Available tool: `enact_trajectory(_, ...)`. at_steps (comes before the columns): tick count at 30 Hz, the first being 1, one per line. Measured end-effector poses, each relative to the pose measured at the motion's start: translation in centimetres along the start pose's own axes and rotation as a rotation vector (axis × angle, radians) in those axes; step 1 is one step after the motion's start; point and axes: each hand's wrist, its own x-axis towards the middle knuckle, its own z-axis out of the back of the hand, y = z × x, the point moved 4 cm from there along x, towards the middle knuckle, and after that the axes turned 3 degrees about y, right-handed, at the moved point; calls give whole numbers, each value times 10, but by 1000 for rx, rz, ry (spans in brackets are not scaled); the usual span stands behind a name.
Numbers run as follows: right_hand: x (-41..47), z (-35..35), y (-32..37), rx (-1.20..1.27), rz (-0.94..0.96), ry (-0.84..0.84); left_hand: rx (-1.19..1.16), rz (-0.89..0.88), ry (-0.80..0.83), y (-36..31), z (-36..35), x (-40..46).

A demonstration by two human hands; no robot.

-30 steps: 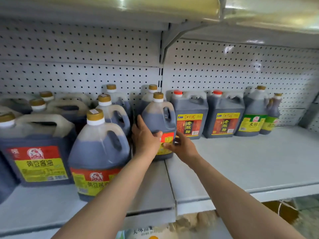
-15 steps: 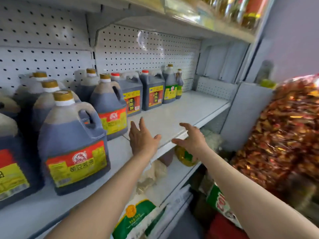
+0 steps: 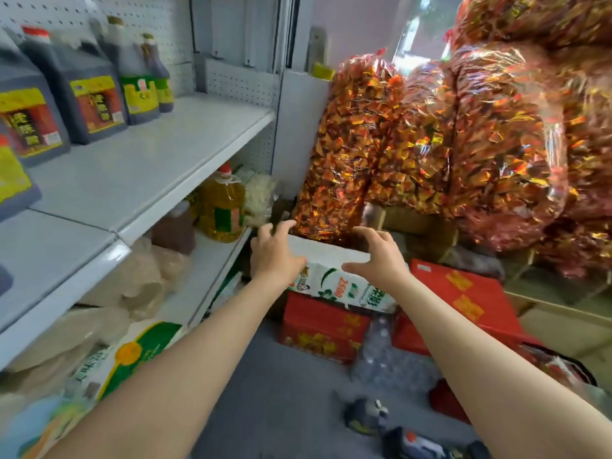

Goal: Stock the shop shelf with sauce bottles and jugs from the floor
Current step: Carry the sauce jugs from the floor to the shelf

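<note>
Partway through stocking: dark sauce jugs (image 3: 89,94) sit at the shelf's (image 3: 139,160) back left, its right half bare. Left hand (image 3: 275,253) and right hand (image 3: 377,256) both spread, holding nothing, above a white box (image 3: 331,256) on red cartons. Dark bottles (image 3: 367,415) still lie on the floor (image 3: 281,392), blurred.

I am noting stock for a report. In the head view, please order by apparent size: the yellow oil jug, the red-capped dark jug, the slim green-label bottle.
1. Red-capped dark jug, largest.
2. Yellow oil jug; it stands on another shelf, so the comparison is unsure.
3. Slim green-label bottle, smallest.
</note>
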Motion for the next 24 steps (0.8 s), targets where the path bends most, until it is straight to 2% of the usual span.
enact_trajectory(8,-46,40,-147,56,-195,-42,42,-108,185,-101,-119,-15)
enact_trajectory(13,-65,52,-231,114,-272,-23,45,-114,301,-151,-202,-33)
enact_trajectory(18,-79,40,-309,127,-342,28,49,-114,366,-169,-280,-47)
enact_trajectory(24,-89,-7,-381,164,-449,121,70,-78,482,-157,-359,-58)
